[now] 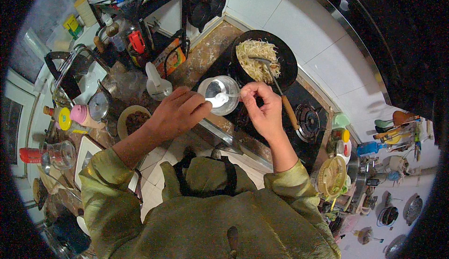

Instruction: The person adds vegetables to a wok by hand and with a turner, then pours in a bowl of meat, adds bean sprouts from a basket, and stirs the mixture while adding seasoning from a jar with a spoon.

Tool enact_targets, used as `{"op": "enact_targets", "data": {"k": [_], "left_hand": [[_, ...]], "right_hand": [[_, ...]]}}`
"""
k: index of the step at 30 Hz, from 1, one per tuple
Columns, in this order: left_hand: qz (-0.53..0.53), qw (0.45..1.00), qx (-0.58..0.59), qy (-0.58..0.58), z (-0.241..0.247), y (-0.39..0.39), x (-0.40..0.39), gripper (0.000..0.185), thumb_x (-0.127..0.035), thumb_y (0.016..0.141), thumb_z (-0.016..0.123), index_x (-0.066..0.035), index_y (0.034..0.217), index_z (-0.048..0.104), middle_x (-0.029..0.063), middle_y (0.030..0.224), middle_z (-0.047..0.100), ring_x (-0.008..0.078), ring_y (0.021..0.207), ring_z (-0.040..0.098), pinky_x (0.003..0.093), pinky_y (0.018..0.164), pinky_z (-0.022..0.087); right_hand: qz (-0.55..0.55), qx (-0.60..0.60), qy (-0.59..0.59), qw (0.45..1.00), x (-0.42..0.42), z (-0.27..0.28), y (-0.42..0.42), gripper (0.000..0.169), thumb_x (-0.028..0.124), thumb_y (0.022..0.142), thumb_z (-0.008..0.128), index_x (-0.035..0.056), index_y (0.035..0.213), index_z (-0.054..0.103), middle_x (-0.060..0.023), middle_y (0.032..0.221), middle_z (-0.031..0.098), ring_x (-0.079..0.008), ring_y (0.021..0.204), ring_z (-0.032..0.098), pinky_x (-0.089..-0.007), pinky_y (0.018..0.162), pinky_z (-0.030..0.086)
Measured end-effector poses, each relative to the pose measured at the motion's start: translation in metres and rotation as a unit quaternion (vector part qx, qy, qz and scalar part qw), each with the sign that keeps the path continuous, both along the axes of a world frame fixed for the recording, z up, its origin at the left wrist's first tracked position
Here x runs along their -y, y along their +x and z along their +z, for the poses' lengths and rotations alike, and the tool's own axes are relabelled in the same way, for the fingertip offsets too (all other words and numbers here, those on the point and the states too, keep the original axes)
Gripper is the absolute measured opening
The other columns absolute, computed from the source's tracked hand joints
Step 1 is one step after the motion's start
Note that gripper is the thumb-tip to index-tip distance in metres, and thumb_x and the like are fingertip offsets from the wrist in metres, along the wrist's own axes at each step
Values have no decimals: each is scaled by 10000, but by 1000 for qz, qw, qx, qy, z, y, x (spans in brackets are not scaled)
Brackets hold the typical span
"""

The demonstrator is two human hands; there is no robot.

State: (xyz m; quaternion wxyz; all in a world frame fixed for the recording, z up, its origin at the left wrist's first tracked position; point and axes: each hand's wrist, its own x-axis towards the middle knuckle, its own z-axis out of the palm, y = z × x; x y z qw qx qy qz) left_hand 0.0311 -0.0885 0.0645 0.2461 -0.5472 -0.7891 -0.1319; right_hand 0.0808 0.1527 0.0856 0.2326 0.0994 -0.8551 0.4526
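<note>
My right hand (262, 110) pinches a thin, pale handle between thumb and fingertips. The handle seems to belong to a small white spoon, whose bowl lies over a round clear plastic container (228, 109) holding something white. At the container's left side is my left hand (180, 113), back upward and fingers bent; whether it grips the rim or a lid is hidden. Beyond them a black wok (289, 64) holds shredded pale vegetables or bean sprouts (257, 54). A metal spatula with a wooden handle (289, 111) rests in the wok, its handle reaching towards the near burner.
A gas burner (307, 122) lies right of my right hand. A white lidded jug (159, 87) and a bowl of dark food (136, 119) stand left. Jars and a yellow basket (331, 176) line the right. A black rack (140, 10) stands at the back left.
</note>
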Motion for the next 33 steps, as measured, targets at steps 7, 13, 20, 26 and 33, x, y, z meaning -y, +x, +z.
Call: {"op": "enact_targets", "data": {"k": [7,13,20,26,33], "left_hand": [[-11,999,-14,35,4,1,-3,269,-123,729,621,-100,994,579,24,889,497,178,855,602,354,844,465],[-10,999,-9,35,3,2,-4,267,-128,733,618,-94,995,582,23,902,504,177,855,603,360,841,463],[-8,1000,-14,20,-1,2,-7,246,-130,738,614,-87,978,581,23,897,506,177,856,599,376,852,456],[13,998,52,-46,-3,2,-7,330,-121,721,634,-86,1049,622,72,1017,570,262,941,576,388,825,477],[20,997,59,42,-10,-1,-13,245,-78,724,619,-73,968,595,51,888,517,231,816,594,379,812,474]], "right_hand": [[-4,-15,35,999,6,4,1,53,120,848,642,67,848,635,-56,719,623,-201,621,564,-319,671,412],[10,38,14,999,12,-5,3,31,89,845,630,61,833,622,-47,690,604,-158,613,567,-294,637,420],[-2,142,-273,951,19,-34,-6,78,41,897,579,28,827,610,-11,729,636,-64,630,555,-216,588,440],[-57,198,-379,902,16,-33,-7,78,35,879,585,28,807,615,-44,724,655,-78,608,553,-225,567,438],[-117,209,-459,855,4,-19,-7,81,59,873,584,24,808,616,-55,724,649,-95,629,562,-226,580,433]]}}
